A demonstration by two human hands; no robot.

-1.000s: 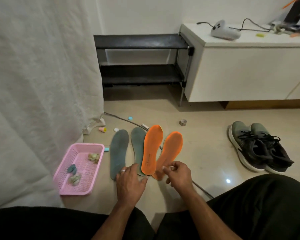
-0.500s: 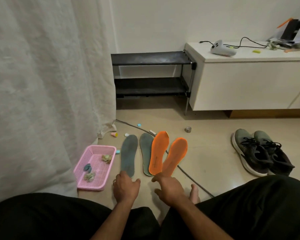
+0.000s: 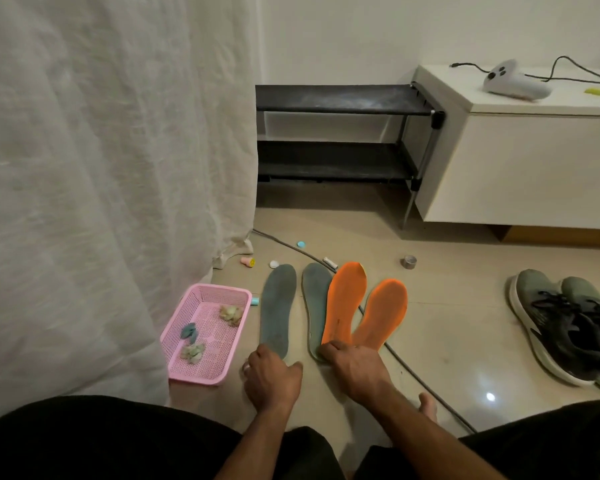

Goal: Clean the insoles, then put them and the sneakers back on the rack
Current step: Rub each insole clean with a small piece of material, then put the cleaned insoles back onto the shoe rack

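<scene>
Head view: four insoles fanned on the floor, two grey-green (image 3: pixel 278 308) at eleven o'clock, two orange (image 3: pixel 347 299) at one. Thin, light, floppy, I'd judge; pinch the heels. Left hand (image 3: pixel 272 379) touches a grey heel, right hand (image 3: pixel 355 367) covers the orange heels; grip unclear. Sneakers (image 3: pixel 568 323) at three, rack (image 3: pixel 340 98) at twelve.

Beige tiled floor (image 3: pixel 447 327) carries everything. Four insoles lie flat side by side: two grey insoles (image 3: pixel 278 306), two orange insoles (image 3: pixel 347 299), the left orange one overlapping a grey. Pink basket (image 3: pixel 236 344) to their left. Pair of dark sneakers (image 3: pixel 565 327) well to the right. Grey cable (image 3: pixel 291 245) runs under the insoles. Small caps, possibly bottle lids (image 3: pixel 274 264), scattered behind.
</scene>
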